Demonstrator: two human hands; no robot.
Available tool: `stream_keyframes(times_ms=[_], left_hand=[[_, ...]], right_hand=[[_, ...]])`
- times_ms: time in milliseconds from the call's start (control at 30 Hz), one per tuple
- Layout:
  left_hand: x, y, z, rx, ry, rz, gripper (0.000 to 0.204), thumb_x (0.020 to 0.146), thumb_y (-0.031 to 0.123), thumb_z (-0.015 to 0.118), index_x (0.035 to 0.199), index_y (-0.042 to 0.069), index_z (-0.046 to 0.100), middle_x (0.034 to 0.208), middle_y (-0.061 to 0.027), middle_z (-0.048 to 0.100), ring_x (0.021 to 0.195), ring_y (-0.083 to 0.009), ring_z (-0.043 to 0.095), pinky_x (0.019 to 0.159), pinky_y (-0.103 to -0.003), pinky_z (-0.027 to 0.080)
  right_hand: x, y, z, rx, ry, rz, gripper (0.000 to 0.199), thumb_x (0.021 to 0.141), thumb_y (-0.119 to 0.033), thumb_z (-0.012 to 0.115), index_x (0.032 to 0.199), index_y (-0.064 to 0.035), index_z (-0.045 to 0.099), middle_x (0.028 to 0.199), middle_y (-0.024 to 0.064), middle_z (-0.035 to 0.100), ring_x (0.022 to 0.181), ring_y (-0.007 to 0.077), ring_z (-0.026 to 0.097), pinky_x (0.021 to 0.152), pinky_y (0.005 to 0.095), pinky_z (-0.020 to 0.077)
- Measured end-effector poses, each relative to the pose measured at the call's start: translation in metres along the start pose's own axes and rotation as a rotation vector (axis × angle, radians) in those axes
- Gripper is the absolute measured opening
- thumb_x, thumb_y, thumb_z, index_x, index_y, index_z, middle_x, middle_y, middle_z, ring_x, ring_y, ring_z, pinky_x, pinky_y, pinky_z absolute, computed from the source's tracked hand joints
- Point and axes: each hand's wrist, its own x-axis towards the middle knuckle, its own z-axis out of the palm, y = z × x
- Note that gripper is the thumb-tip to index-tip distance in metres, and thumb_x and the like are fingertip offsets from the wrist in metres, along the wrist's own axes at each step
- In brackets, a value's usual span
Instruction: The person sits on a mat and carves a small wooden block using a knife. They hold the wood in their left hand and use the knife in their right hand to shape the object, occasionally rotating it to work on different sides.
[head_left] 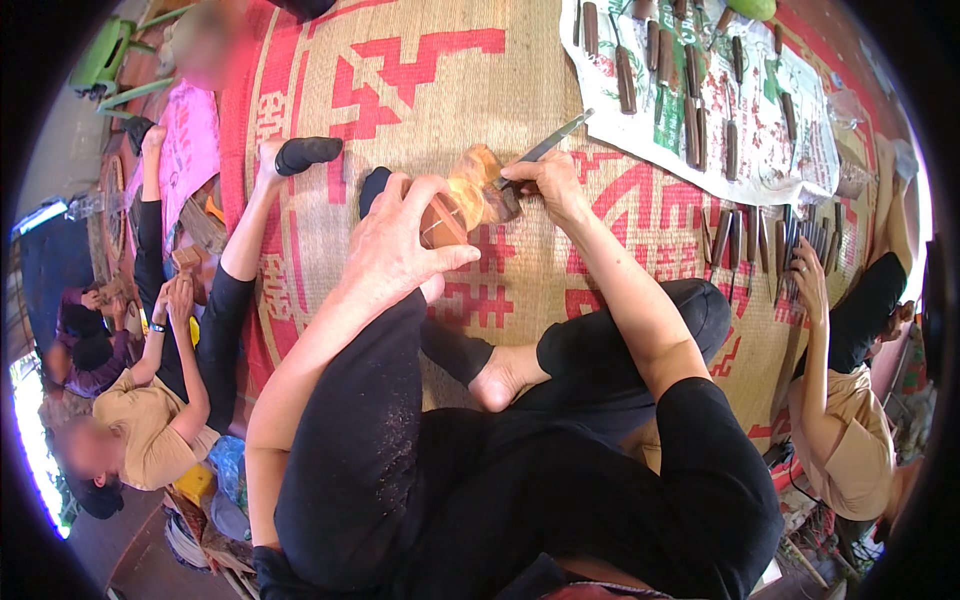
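Amber wood piece under slanted metal chisel.

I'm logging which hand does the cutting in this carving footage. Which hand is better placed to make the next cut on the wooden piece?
Right, most likely. The right hand grips the metal carving tool with its tip at the wooden piece. The left hand is wrapped around the piece, steadying it over the knee.
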Motion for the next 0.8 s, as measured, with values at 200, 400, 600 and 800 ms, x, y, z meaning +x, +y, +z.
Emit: stream_keyframes(times_ms=[200, 400, 600, 800], left_hand=[[-0.001, -0.007, 0.004, -0.035, 0.039, -0.015, 0.068, 0.064, 0.043, 0.078, 0.118, 0.013, 0.049, 0.108, -0.0139, 0.048, 0.104, -0.0351, 0.052, 0.086, -0.044, 0.044], [0.001, 0.001, 0.0, -0.017, 0.003, 0.003, 0.068, 0.065, 0.041, 0.079, 0.118, 0.012, 0.049, 0.107, -0.0147, 0.048, 0.104, -0.0351, 0.053, 0.086, -0.044, 0.045], [0.0, -0.006, 0.005, -0.054, 0.047, -0.02, 0.067, 0.065, 0.043, 0.078, 0.118, 0.013, 0.049, 0.107, -0.0142, 0.048, 0.104, -0.0356, 0.052, 0.086, -0.045, 0.044], [0.001, 0.001, 0.001, -0.006, 0.008, -0.001, 0.067, 0.065, 0.041, 0.078, 0.118, 0.013, 0.049, 0.107, -0.0152, 0.048, 0.103, -0.0358, 0.053, 0.085, -0.045, 0.045]], right_hand=[[-0.004, -0.003, 0.013, 0.027, -0.034, -0.026, 0.008, 0.068, -0.006, 0.074, 0.071, -0.0031, 0.067, 0.067, 0.0059, 0.066, 0.057, 0.0125, 0.059, 0.055, 0.0263, 0.0436], [0.001, 0.001, -0.001, 0.037, 0.001, 0.011, 0.007, 0.071, -0.008, 0.072, 0.074, -0.0039, 0.068, 0.071, 0.005, 0.067, 0.062, 0.0123, 0.059, 0.061, 0.0268, 0.0456], [-0.005, -0.003, 0.014, 0.036, -0.015, -0.031, 0.009, 0.069, -0.008, 0.074, 0.072, -0.0028, 0.067, 0.068, 0.0061, 0.067, 0.06, 0.0117, 0.06, 0.058, 0.026, 0.0439], [0.004, 0.002, -0.001, 0.064, 0.013, 0.03, 0.009, 0.069, -0.009, 0.074, 0.07, -0.0038, 0.066, 0.068, 0.0056, 0.067, 0.059, 0.0119, 0.059, 0.057, 0.0264, 0.0438]])
